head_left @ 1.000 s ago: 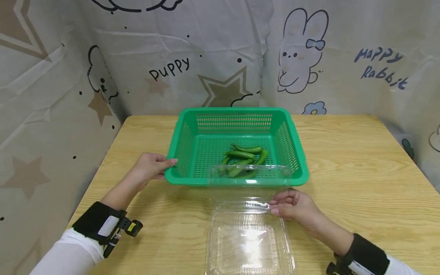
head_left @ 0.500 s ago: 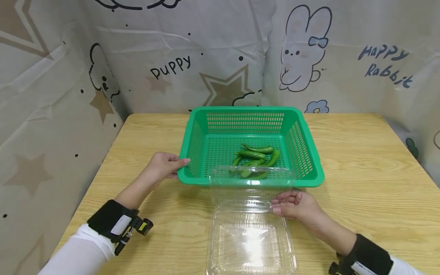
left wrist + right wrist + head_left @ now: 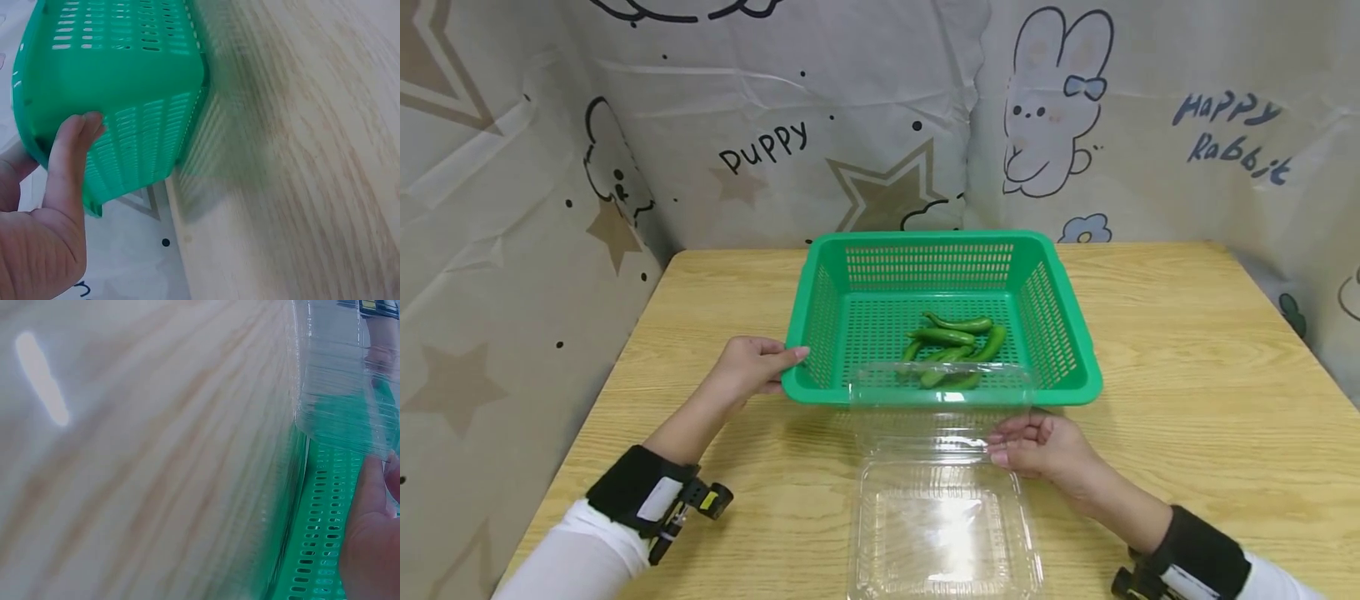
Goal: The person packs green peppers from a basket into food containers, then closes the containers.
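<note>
Table [image 3: 1180, 333] bears basket [image 3: 928, 238], shifted right, left hand [image 3: 749, 367] gripping it, right hand [image 3: 1041, 448] pinching container [image 3: 940, 533]

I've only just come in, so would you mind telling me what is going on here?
A person is working at a wooden table. Their left hand grips the left side of a green basket near its front corner, while their right hand pinches the edge of a clear plastic container. The container stands open in front of the basket. Several green peppers lie inside the basket; none shows in the container.
</note>
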A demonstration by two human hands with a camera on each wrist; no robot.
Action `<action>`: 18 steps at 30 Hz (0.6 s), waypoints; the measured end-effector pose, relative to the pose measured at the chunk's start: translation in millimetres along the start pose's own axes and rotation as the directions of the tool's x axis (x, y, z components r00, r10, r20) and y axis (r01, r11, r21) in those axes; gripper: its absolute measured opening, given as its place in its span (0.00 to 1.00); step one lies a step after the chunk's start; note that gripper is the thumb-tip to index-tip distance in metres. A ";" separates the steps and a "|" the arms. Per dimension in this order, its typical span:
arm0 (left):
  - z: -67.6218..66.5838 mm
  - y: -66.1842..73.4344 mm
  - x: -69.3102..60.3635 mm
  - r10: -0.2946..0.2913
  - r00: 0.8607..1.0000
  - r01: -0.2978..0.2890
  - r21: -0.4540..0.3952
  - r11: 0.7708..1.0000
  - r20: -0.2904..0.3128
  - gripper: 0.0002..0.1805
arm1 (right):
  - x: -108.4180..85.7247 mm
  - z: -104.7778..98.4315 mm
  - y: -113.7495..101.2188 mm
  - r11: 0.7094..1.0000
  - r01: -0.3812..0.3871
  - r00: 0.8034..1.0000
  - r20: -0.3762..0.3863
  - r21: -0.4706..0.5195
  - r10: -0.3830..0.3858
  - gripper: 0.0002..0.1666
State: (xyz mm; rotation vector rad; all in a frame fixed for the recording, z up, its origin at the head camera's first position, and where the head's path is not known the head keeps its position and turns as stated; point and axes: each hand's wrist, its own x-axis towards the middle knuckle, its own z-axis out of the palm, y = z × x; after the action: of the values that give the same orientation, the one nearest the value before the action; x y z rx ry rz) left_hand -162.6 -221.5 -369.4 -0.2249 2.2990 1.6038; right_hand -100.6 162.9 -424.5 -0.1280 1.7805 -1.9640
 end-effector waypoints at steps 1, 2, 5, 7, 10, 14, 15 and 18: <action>-0.1 0.0 0.0 -0.001 1.000 0.001 -0.009 1.000 0.010 0.27 | -0.3 -0.1 0.1 1.000 -0.003 1.000 -0.005 -0.004 0.003 0.18; -0.3 -0.1 -0.2 0.001 1.000 0.000 -0.022 1.000 0.024 0.28 | -0.7 -0.2 0.3 1.000 -0.008 1.000 -0.011 -0.008 0.008 0.18; -1.9 -2.2 -3.0 0.021 0.998 -0.018 -0.049 0.999 0.063 0.29 | -2.2 -0.4 0.2 1.000 -0.015 1.000 -0.022 -0.023 0.014 0.19; -3.2 -5.4 -6.5 0.043 0.996 -0.038 -0.074 0.997 0.073 0.30 | -3.0 -0.6 -0.2 0.999 -0.017 0.999 -0.029 -0.042 0.015 0.20; -5.0 -13.5 -13.2 0.062 0.994 -0.050 -0.134 0.990 0.085 0.32 | -3.1 -0.8 -1.2 0.998 -0.017 0.999 -0.042 -0.059 0.014 0.22; -7.7 -29.4 -24.4 0.049 0.981 -0.018 -0.165 0.986 0.190 0.32 | -2.6 -1.0 -1.6 0.998 -0.023 0.999 -0.044 -0.050 0.020 0.23; -8.2 -33.6 -27.2 0.040 0.973 -0.002 -0.163 0.987 0.228 0.32 | -2.7 -1.1 -1.3 0.999 -0.025 0.999 -0.044 -0.047 0.023 0.23; -6.2 -42.3 -34.7 0.010 0.944 0.042 -0.152 0.988 0.330 0.32 | -3.5 -2.0 -0.1 0.999 -0.027 0.999 -0.049 -0.046 0.025 0.23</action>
State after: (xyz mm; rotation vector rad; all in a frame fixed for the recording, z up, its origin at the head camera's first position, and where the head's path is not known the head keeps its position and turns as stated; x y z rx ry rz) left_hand -118.1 -244.2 -392.4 -0.0078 1.9172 1.6718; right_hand -98.3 166.2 -423.9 -0.0734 1.8502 -1.9231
